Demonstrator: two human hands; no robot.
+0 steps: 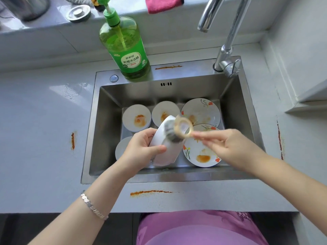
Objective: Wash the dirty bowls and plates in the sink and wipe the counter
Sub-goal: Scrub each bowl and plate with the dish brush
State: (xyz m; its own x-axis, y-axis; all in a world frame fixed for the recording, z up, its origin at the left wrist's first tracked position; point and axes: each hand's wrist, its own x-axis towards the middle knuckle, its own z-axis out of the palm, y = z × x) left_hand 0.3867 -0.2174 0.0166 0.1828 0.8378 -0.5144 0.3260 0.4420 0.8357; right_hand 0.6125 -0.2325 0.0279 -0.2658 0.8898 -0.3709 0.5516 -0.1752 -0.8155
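My left grip (pixel 141 147) is curled round a white bowl (pixel 168 154), thumb across the near face and fingers behind. It holds the bowl tilted on edge above the middle of the sink (pixel 92 138). My right grip (pixel 228 147) pinches the tan ring-ended handle (pixel 183 129) of a grey scrubber (pixel 172 134). The scrubber's head lies against the upper part of the bowl. The tool is blurred, so I cannot tell more about it.

On the sink floor, two small bowls with orange smears sit side by side, one at 11 o'clock (pixel 136 118) and one at 12 o'clock (pixel 163 111). A flowered plate (pixel 201 110) lies at 1 o'clock and a second flowered plate (pixel 200 156) at 4 o'clock, both stained orange, their rims meeting. A half-hidden bowl (pixel 122 147) shows at 9 o'clock behind my left wrist.

The grey desk (pixel 44 138) carries orange streaks at 9 o'clock (pixel 72 141), 6 o'clock (pixel 150 192) and 3 o'clock (pixel 279 140) of the sink. A green detergent bottle (pixel 126 48) stands on the sink's back rim at 12 o'clock. The faucet (pixel 228 48) rises at 1 o'clock. A pink cloth (pixel 162 4) hangs over the sill beyond.
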